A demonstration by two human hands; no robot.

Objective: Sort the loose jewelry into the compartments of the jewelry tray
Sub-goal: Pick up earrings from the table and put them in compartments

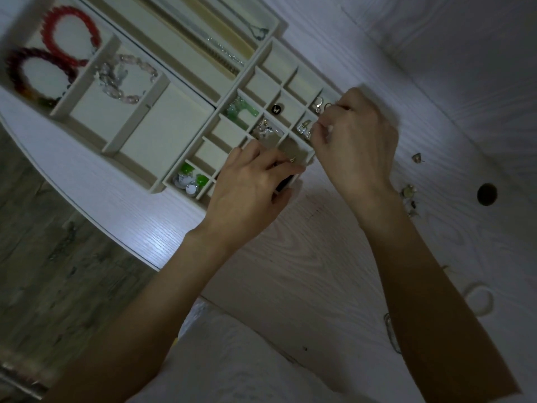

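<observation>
Two bead bracelets, one bright red (71,36) and one dark red (32,74), lie in the upper left of the frame, in a large compartment of the cream jewelry tray (162,117). Just right of them a pale pink bracelet (128,80) sits in the next compartment. Further right, the tray's grid of small compartments holds green and white stones (190,177) at its lower left corner, a green piece (241,112) higher up, and a dark stud (276,109) near the middle. The left hand (250,184) rests over the grid's lower edge, fingers curled, pinching a small gold piece (292,159) above a compartment. The right hand (357,141) hovers at the grid's right edge, its fingertips pinched together beside sparkly earrings (303,130); whether this grip holds anything I cannot tell. Right of that wrist, loose small pieces (408,196) lie on the white counter (319,257), and a pale ring-shaped band (479,298) sits at lower right.
</observation>
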